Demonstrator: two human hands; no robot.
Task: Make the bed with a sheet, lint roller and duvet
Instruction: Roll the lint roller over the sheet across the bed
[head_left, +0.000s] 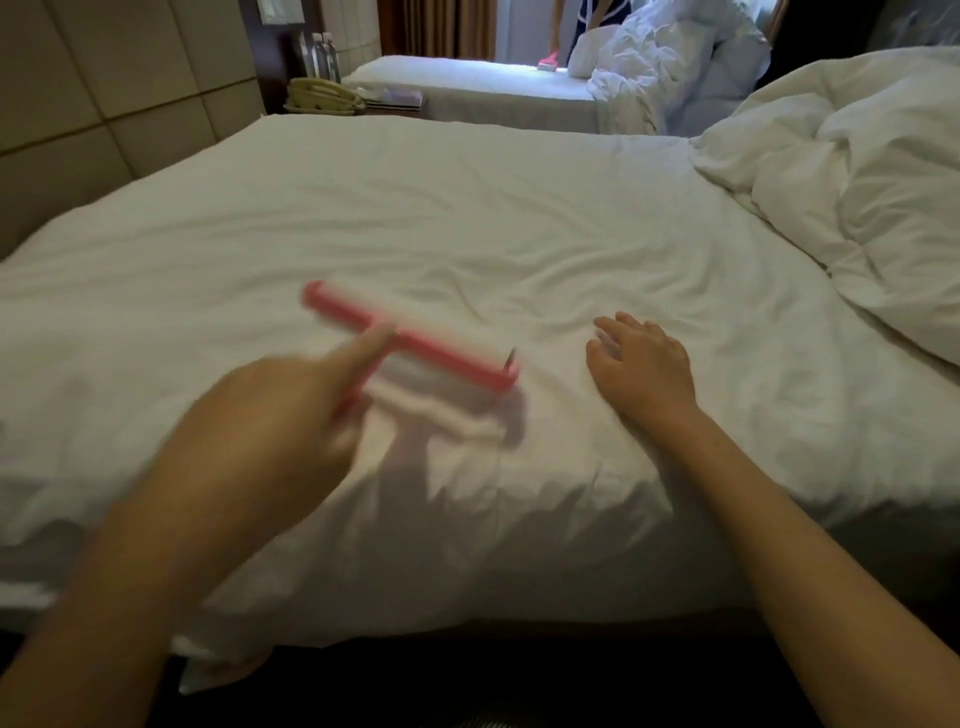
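Head view: sheet (467, 208) covers the bed, wrinkled, draped over the near edge. Duvet (857, 182) is bunched along the right edge. Left hand (291, 410), blurred, grips the roller (415, 343) handle, index finger along it. Right hand (641, 364) lies flat on sheet, fingers straight, holding nothing. Pink roller is near the near edge, just left of right hand; contact with sheet unclear from blur.

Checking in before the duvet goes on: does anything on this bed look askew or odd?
Nothing looks spilled or damaged. The sheet is creased around the middle, beside the right hand resting flat on it. The duvet lies bunched on the right. The left hand grips the lint roller.
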